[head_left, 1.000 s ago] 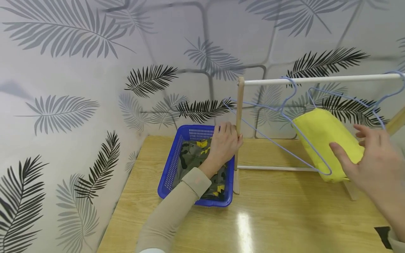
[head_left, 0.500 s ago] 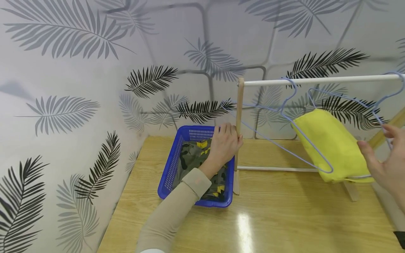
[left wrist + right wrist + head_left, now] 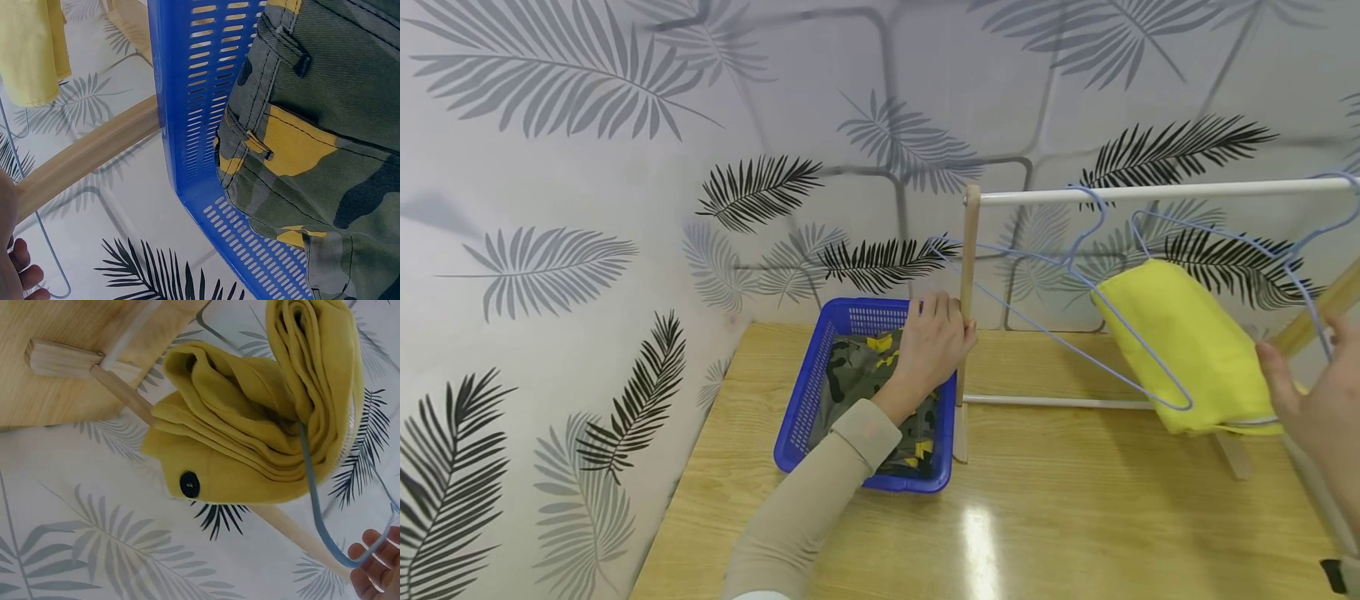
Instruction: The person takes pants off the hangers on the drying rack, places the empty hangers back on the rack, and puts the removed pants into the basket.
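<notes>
My left hand (image 3: 934,337) grips the wooden post (image 3: 970,250) of a small clothes rack, just above the right rim of a blue basket (image 3: 801,379). In the basket lie green camouflage trousers (image 3: 337,81) with yellow patches and belt loops. My right hand (image 3: 1326,404) is at the rack's right side, fingers bent at the lower corner of a blue wire hanger (image 3: 322,531), thumb spread apart. A folded yellow garment (image 3: 1183,342) with a black button (image 3: 189,484) hangs draped over this hanger. Most of the right hand is out of the right wrist view.
A second blue hanger (image 3: 1060,342), without clothing, hangs from the white top rail (image 3: 1150,192) on the left. The rack has a lower white bar (image 3: 1052,402) and stands on a wooden table (image 3: 1045,525). Leaf-patterned wall covering (image 3: 625,200) rises behind.
My right hand has moved right, away from the yellow garment's front, to the hanger's right corner. The garment sits slightly lower and more spread at its lower right. The left hand stays put.
</notes>
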`<state>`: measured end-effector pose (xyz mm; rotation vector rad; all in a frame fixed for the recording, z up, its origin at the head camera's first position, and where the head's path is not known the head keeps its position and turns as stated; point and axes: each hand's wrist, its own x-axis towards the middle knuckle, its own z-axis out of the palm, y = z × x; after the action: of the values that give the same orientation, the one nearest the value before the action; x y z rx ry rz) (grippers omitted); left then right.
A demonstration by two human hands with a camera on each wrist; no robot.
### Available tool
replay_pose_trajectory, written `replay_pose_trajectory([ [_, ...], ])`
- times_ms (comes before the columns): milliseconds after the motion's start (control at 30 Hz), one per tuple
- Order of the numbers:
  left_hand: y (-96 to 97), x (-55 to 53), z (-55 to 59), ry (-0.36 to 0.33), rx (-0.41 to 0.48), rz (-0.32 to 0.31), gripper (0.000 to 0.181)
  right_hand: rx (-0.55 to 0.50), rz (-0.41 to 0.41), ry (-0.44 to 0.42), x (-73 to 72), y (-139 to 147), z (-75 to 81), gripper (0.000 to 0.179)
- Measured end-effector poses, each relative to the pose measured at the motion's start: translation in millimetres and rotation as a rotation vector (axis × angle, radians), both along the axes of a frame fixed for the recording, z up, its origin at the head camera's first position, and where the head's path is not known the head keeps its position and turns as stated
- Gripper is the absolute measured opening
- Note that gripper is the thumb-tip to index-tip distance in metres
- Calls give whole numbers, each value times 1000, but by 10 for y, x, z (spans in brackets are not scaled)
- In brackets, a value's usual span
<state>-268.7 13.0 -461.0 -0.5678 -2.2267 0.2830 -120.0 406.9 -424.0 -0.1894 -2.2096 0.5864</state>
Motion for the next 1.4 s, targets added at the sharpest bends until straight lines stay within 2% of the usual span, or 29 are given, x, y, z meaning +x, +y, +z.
replay_pose_trajectory([
  [100, 3, -1, -4, -2, 3, -3, 36, 6, -63, -72, 16, -1, -50, 88],
  [167, 5, -3, -8, -2, 5, -7, 36, 46, -118, -110, 26, 3, -91, 93],
  [300, 5, -7, -21, 0, 4, -8, 36, 115, -163, -79, 21, 20, -168, 108],
  [367, 3, -3, -20, -5, 4, -8, 37, 158, -169, -60, 15, 36, -199, 108],
  [567, -3, 11, -14, -19, 11, -11, 38, 276, -181, -11, -20, 102, -264, 97],
  [800, -10, 6, -25, -22, 16, -13, 37, 340, -157, 54, -39, 129, -285, 75],
  [1000, -12, -1, -23, -18, 21, -15, 36, 441, -182, 19, -19, 129, -256, 54],
  [1233, -6, -10, -10, -8, 22, -17, 36, 361, -218, 75, -49, 98, -267, 46],
  [1400, -7, -15, -10, 8, 26, -20, 35, 411, -228, 95, -68, 130, -215, 44],
])
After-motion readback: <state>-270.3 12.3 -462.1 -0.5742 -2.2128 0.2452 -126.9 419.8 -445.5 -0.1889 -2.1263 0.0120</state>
